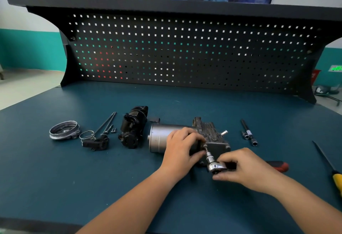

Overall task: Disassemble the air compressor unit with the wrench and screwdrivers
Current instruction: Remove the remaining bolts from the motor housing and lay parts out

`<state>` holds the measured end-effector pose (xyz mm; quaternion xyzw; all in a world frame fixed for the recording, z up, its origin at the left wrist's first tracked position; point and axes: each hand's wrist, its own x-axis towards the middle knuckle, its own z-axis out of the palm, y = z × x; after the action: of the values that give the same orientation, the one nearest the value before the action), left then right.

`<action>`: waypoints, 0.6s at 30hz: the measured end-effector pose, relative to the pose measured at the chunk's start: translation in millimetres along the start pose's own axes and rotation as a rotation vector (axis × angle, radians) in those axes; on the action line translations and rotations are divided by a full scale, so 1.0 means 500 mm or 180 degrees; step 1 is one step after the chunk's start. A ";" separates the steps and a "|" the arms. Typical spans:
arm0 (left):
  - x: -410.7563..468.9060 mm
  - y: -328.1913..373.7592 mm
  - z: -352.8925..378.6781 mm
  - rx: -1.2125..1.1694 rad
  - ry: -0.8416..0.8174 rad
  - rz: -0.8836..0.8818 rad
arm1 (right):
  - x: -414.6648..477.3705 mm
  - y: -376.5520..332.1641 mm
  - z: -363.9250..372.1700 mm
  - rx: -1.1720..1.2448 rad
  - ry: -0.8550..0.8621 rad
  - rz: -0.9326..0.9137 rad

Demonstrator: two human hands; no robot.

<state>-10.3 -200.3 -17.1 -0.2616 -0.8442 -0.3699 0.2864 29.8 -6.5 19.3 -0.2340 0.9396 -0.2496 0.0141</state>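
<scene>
The air compressor unit (161, 137) lies on its side on the blue bench top, with a silver cylinder on the left and a dark finned block (209, 130) on the right. My left hand (182, 146) grips the unit where cylinder and block meet. My right hand (244, 167) holds a ratchet wrench (216, 166) by its chrome head. The wrench's socket bit sits on a bolt (205, 146) on the block's near face. Its red and black handle (279, 166) sticks out to the right past my hand.
Removed parts lie at the left: a metal ring cover (63, 130), a wire clip (87, 134), long bolts (107, 122), a black bracket (98, 142) and a black housing (133, 126). Extension bars and a socket (249, 134) lie at the right, a yellow-handled screwdriver (331, 167) at the far right.
</scene>
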 end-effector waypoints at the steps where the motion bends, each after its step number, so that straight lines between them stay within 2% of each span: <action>1: 0.000 0.000 0.000 -0.0006 0.0005 -0.0006 | 0.001 0.001 0.004 0.0056 -0.0021 0.0020; 10: -0.002 0.001 0.002 -0.0047 0.0037 -0.0037 | 0.004 -0.005 0.043 -0.0162 -0.0005 0.0236; 15: 0.000 0.004 0.005 -0.0053 0.0095 -0.0036 | 0.006 0.007 0.007 0.0600 0.0112 0.0175; 18: 0.001 0.006 0.007 -0.0038 0.0160 -0.0051 | 0.013 0.018 -0.018 0.0246 -0.0055 0.0107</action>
<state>-9.7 -195.5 -17.4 -0.2471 -0.8366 -0.3837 0.3030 19.0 1.9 23.2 -0.2196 0.9329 -0.2834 0.0355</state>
